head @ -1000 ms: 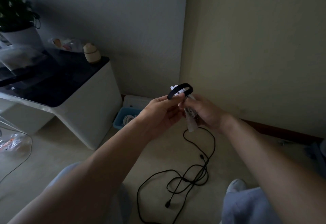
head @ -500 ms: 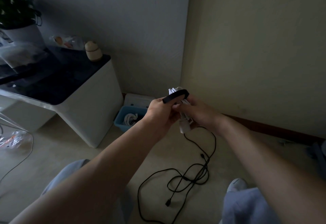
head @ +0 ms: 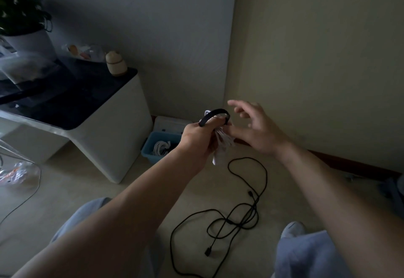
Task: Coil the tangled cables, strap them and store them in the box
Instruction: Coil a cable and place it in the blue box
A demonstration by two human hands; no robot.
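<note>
Both arms reach forward from the bottom of the view, the left forearm (head: 131, 212) coming up from the lower left and the right forearm (head: 328, 190) from the lower right, both bare. The left hand (head: 201, 137) is held knuckles-up, its fingers curled tight around a white cable bundle (head: 220, 144) with a black strap (head: 215, 113) arching over the fist. The right hand (head: 258, 129) hovers just beside it, back towards the camera, fingers spread and loose, holding nothing (whether its lowest finger touches the bundle cannot be told).
</note>
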